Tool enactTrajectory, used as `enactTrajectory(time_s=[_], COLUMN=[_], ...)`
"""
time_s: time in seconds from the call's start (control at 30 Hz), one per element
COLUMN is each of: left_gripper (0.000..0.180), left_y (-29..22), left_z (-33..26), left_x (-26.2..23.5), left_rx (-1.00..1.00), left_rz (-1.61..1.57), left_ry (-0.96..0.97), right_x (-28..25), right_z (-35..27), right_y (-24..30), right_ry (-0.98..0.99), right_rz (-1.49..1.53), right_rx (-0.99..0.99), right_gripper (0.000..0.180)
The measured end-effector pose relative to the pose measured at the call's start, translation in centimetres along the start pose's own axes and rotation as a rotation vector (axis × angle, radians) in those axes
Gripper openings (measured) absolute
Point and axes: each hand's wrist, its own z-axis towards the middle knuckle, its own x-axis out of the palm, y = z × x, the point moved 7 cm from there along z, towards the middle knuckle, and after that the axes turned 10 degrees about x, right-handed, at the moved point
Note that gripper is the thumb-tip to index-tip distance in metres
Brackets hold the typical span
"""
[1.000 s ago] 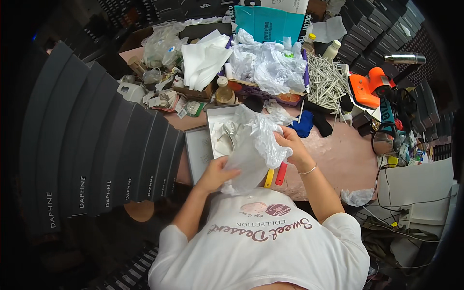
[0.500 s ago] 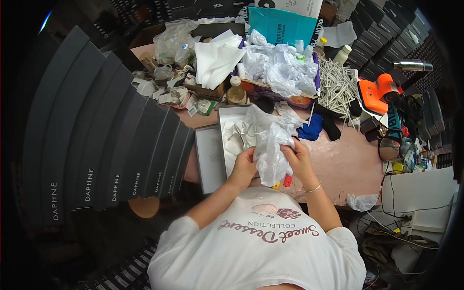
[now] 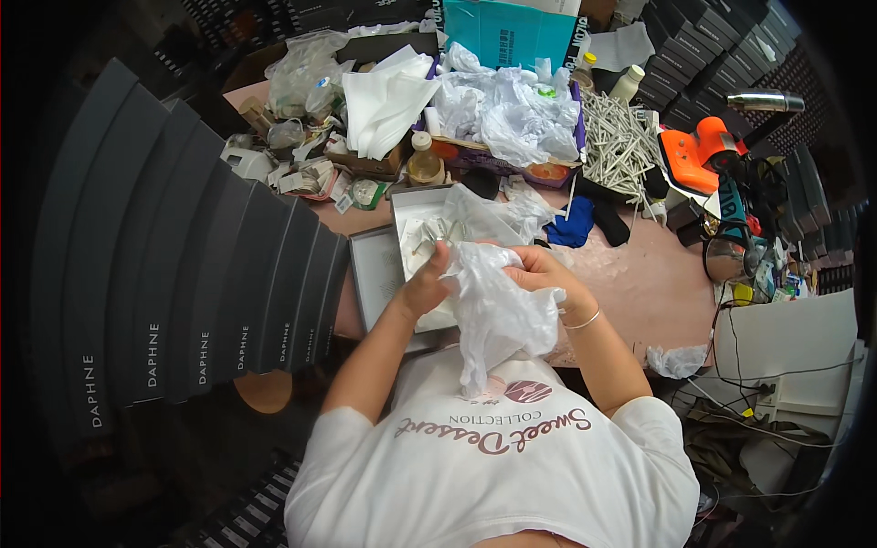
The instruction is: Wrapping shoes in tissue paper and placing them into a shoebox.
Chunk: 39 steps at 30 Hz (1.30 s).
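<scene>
Both hands gripped crumpled white plastic bag (image 3: 498, 310) above pink table (image 3: 639, 283), left hand (image 3: 427, 285) & right hand (image 3: 539, 272) closed on it, open grey box (image 3: 402, 265) just beside.

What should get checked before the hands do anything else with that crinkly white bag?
1. Both hands on the bag: ok. The left hand and right hand both grip the white plastic bag.
2. Bag held off the table: ok, it hangs in front of the shirt.
3. What is inside the bag: cannot tell, the plastic hides it.
4. Open grey box within reach: ok, it sits just beyond the left hand.
5. Free room on the pink table: ok to the right, not ok further back, where clutter piles up.
</scene>
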Motion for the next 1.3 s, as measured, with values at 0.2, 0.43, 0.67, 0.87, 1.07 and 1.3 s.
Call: enactTrajectory(time_s=[0.2, 0.43, 0.67, 0.87, 1.07, 1.3], left_gripper=[0.076, 0.025, 0.04, 0.049, 0.042, 0.038], left_y=[0.1, 2.8, 3.0, 3.3, -0.9, 5.2], left_z=[-0.1, -0.1, -1.9, -1.9, 0.1, -3.0], left_x=[3.3, -0.9, -0.4, 0.3, 2.7, 0.8], left_rx=[-0.026, -0.053, -0.246, -0.228, -0.071, -0.376], left_rz=[-0.124, 0.208, -0.545, 0.008, 0.564, 0.096], left_ry=[0.026, -0.426, -0.191, -0.178, 0.044, -0.15], right_x=[-1.6, 1.2, 0.5, 0.7, -3.5, -4.4], right_z=[-1.1, -1.7, -2.0, -2.8, -0.1, -1.8], right_y=[3.6, 1.0, -2.5, -0.1, -3.5, -2.9], right_ry=[-0.611, -0.562, -0.293, -0.205, -0.124, -0.494], right_rz=[-1.377, -1.576, -1.785, -1.451, -0.645, -0.926], right_rx=[-0.547, -0.685, -0.56, -0.523, 0.02, -0.188], right_gripper=[0.016, 0.035, 0.051, 0.052, 0.04, 0.038])
